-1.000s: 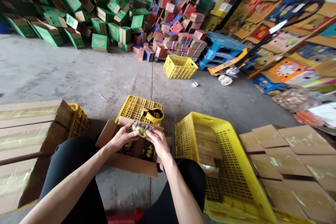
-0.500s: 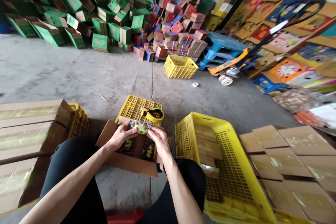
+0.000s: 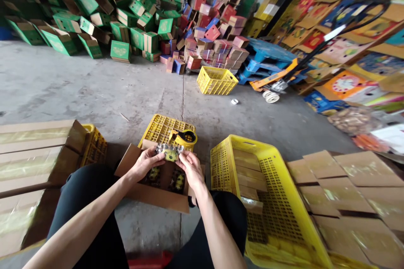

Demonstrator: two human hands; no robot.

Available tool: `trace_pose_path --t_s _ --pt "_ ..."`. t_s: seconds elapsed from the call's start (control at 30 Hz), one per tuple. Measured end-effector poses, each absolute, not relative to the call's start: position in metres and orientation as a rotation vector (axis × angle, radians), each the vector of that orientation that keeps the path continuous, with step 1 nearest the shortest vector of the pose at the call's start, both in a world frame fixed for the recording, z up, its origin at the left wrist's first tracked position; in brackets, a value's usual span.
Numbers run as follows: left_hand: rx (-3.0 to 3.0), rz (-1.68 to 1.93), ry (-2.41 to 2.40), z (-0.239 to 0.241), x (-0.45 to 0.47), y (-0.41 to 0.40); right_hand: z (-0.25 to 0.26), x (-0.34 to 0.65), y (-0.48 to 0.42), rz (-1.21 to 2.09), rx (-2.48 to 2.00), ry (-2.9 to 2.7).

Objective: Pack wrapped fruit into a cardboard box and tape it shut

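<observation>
A small clear plastic packet with yellow-green contents (image 3: 171,154) is stretched between my two hands; its exact kind I cannot make out. My left hand (image 3: 145,164) pinches its left end, and my right hand (image 3: 191,167) grips the right end. Just beneath is an open cardboard box (image 3: 159,199), its flaps spread outward. Similar dark and yellow packets (image 3: 179,180) lie inside, partly hidden by my hands. Behind the box, a yellow tape dispenser (image 3: 186,138) rests on an upturned yellow crate (image 3: 160,127).
To my right a large yellow crate (image 3: 277,193) holds several small cartons, beside stacked taped cartons (image 3: 356,193). More taped boxes (image 3: 34,168) stand at left. Farther off are a small yellow crate (image 3: 217,80), a pallet jack (image 3: 277,82) and heaps of green boxes (image 3: 120,50).
The packet has turned slightly between my fingers, so more of its yellow-green side faces me. Both hands stay almost in the same place.
</observation>
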State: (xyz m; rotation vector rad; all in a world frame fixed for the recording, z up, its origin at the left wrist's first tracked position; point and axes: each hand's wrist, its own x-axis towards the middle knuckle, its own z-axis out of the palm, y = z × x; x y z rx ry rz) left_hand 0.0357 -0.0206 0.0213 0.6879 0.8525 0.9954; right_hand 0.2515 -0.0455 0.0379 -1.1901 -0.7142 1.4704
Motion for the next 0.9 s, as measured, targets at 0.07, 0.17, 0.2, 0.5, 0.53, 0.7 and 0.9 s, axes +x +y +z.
trace_pose_path --t_s 0.07,0.17,0.2,0.5,0.53,0.7,0.9 --pt "0.680 0.985 0.842 0.020 0.036 -0.021 0.040 0.251 -0.046 1.535 -1.175 -0.730" --pt "0.675 0.967 0.833 0.020 0.036 -0.022 0.042 0.250 -0.047 1.574 -1.164 -0.737" --pt "0.677 0.963 0.832 0.021 0.036 -0.022 0.043 0.250 -0.047 1.568 -1.160 -0.722" --pt "0.596 0.782 0.749 0.032 0.033 -0.022 0.041 0.252 -0.044 1.487 -1.120 -0.642" --pt "0.561 0.764 0.756 0.031 0.033 -0.020 0.041 0.252 -0.044 1.483 -1.122 -0.645" --pt "0.478 0.786 0.818 0.023 0.033 -0.016 0.043 0.250 -0.044 1.471 -1.130 -0.726" --pt "0.532 0.924 0.846 0.024 0.031 -0.018 0.048 0.249 -0.043 1.454 -1.077 -0.772"
